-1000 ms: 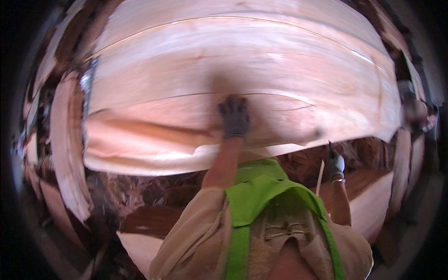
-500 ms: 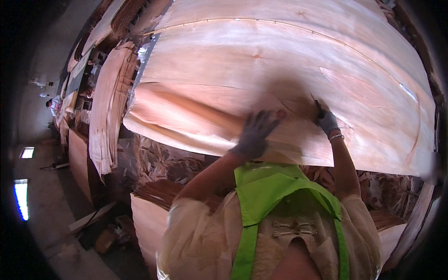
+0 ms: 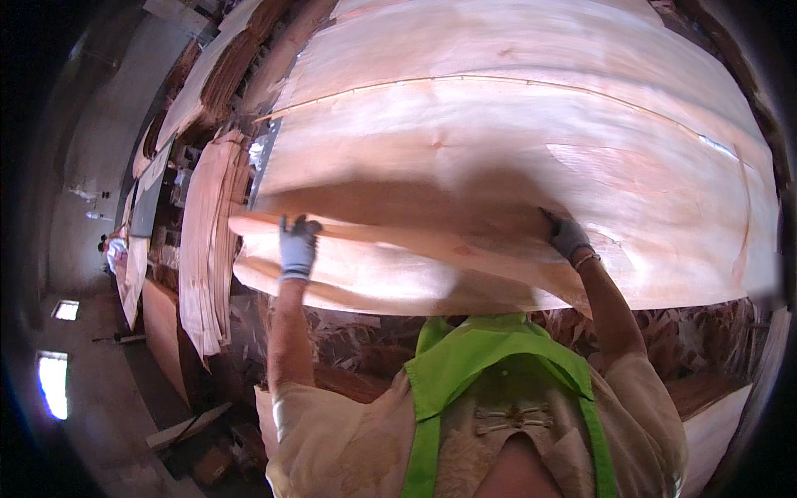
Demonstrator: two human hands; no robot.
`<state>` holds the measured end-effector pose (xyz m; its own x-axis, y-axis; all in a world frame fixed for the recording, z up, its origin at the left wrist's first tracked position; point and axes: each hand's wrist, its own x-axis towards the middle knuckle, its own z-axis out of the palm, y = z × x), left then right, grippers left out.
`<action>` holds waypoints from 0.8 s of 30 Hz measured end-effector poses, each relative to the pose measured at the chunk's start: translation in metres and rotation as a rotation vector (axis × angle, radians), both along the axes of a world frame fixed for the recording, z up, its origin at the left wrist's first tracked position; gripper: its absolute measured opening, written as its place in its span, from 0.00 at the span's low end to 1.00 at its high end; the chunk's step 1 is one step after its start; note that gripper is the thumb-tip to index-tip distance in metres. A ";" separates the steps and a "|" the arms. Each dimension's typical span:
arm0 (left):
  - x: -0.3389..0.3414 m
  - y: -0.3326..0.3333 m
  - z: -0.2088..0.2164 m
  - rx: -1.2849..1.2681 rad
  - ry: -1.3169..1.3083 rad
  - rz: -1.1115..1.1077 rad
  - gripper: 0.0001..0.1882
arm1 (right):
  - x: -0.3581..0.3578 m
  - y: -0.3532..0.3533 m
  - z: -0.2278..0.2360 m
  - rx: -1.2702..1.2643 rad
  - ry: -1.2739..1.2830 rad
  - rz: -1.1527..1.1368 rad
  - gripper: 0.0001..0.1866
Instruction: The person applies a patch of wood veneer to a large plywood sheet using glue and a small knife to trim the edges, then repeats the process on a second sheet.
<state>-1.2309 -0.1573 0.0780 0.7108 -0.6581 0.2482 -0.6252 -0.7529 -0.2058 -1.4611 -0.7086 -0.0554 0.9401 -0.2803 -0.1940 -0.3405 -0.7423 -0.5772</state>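
Note:
A large pale wood veneer sheet spreads across the work surface before me. Along its near side a long loose veneer strip is partly raised, casting a dark shadow behind it. My left hand, in a grey glove, grips the strip near its left end, fingers pointing away from me. At the strip's right part is my gloved right hand, closed around a small dark tool. Only the tool's tip shows, so I cannot tell its kind. A bracelet circles my right wrist.
A thin pale rod or strip arcs across the sheet. Left of it stand veneer stacks. Veneer scraps lie below the near edge. Another person is far off at the left.
My left hand has moved left from the sheet's middle and taken hold of the strip, whose far edge is now lifted. My right hand has shifted slightly down and left in view.

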 end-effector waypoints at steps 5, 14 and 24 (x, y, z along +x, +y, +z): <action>0.086 0.025 0.082 0.043 -0.133 0.269 0.12 | 0.002 0.009 0.023 -0.015 -0.043 0.050 0.24; 0.216 0.044 0.168 -0.163 -0.546 0.517 0.07 | 0.007 0.036 0.023 0.044 -0.110 -0.100 0.24; 0.280 0.004 0.108 -0.299 -0.494 0.149 0.18 | 0.100 0.024 0.070 0.057 -0.225 -0.191 0.07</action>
